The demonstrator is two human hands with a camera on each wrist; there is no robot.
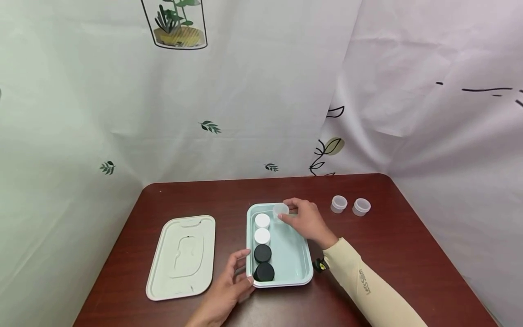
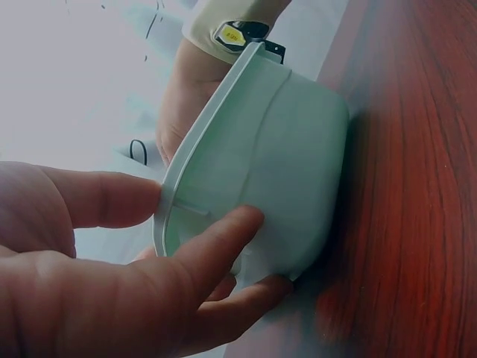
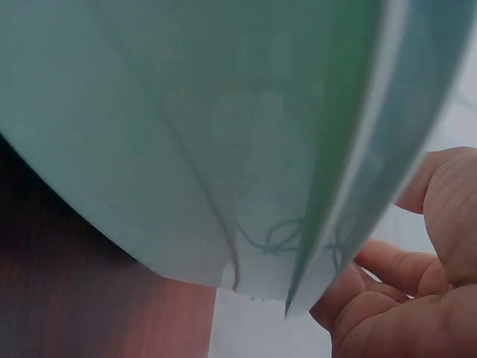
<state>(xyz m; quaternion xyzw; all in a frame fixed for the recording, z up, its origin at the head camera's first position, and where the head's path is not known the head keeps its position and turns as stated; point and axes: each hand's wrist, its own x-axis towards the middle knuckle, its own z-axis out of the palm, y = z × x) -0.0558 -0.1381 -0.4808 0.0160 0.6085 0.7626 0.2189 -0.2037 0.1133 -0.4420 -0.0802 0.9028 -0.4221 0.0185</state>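
A pale mint rectangular plastic box stands on the table. My left hand grips its near left edge; in the left wrist view the thumb is at the rim and other fingers lie against the outer wall. Over the box's far end, my right hand holds a small translucent round jar between thumb and fingers. Along the box's left side runs a row with a white jar, another white jar, a black round jar and a second black jar. The box wall hides the held jar in the right wrist view.
A pale rectangular lid lies flat to the left of the box. Toward the back right of the dark red table stand two more translucent jars, the left jar and the right jar. A printed white curtain hangs behind.
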